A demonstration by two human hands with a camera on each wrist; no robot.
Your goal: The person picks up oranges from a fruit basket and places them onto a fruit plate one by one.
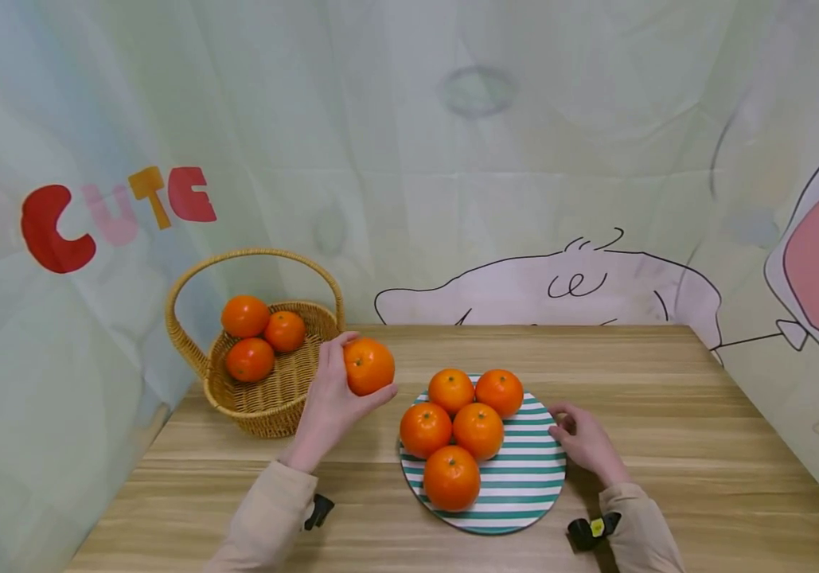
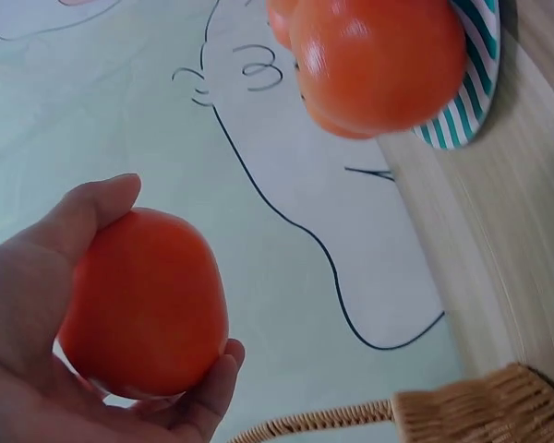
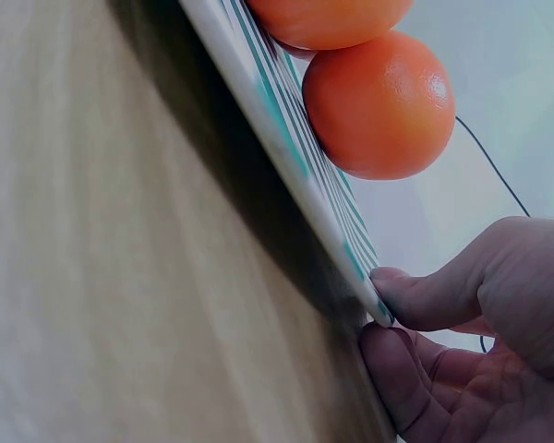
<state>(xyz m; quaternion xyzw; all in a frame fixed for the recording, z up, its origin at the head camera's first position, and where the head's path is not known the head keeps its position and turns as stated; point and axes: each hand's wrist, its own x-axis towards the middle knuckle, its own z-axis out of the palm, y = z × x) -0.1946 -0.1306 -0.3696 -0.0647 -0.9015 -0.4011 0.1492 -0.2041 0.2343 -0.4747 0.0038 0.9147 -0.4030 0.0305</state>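
Note:
My left hand [image 1: 332, 398] grips an orange [image 1: 369, 367] between thumb and fingers, held up between the basket and the plate. In the left wrist view the same orange [image 2: 148, 305] sits in the curve of the fingers. My right hand [image 1: 586, 442] pinches the right rim of a round plate [image 1: 531, 477] with green and white stripes. The right wrist view shows the thumb [image 3: 415, 297] on top of the rim and a finger beneath it. Several oranges [image 1: 478, 431] are grouped on the plate's left half.
A wicker basket [image 1: 266, 418] with a tall arched handle [image 1: 259, 253] stands at the back left of the wooden table [image 1: 696, 446], three oranges [image 1: 250, 360] inside it. Behind the table hangs a printed cloth [image 1: 409, 199] with cartoon drawings.

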